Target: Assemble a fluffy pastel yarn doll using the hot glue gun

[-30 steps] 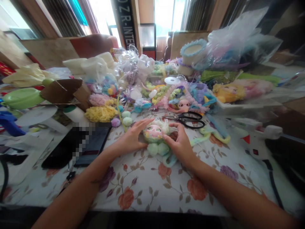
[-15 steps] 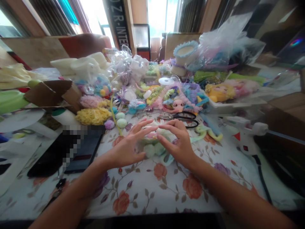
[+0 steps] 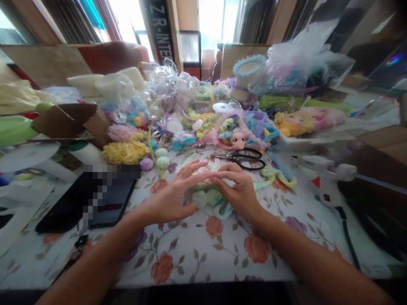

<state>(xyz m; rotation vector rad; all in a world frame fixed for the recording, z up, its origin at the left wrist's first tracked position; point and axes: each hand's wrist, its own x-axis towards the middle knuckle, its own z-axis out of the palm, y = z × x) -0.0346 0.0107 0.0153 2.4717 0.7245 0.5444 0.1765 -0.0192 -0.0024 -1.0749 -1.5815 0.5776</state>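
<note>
A small soft doll (image 3: 206,197) with pale green parts and a bit of a painted face lies on the flowered tablecloth between my hands, partly covered by them. My left hand (image 3: 174,196) reaches over its left side, fingers stretched out and thumb apart. At the tip of its index finger, the thumb and index finger of my right hand (image 3: 241,190) come together in a pinch. What that pinch holds, if anything, is too small to tell. Black-handled scissors (image 3: 246,159) lie just beyond my right hand.
A white glue gun (image 3: 329,176) with its cord is on the right. Phone-like dark devices (image 3: 68,203) lie left. Pompoms (image 3: 163,162), yellow fluffy yarn (image 3: 124,153), doll parts (image 3: 238,139) and plastic bags (image 3: 302,55) crowd the back. A cardboard box (image 3: 65,120) stands at left.
My right thumb and index finger have closed together against the left index fingertip; before, they were apart. My left hand has barely moved.
</note>
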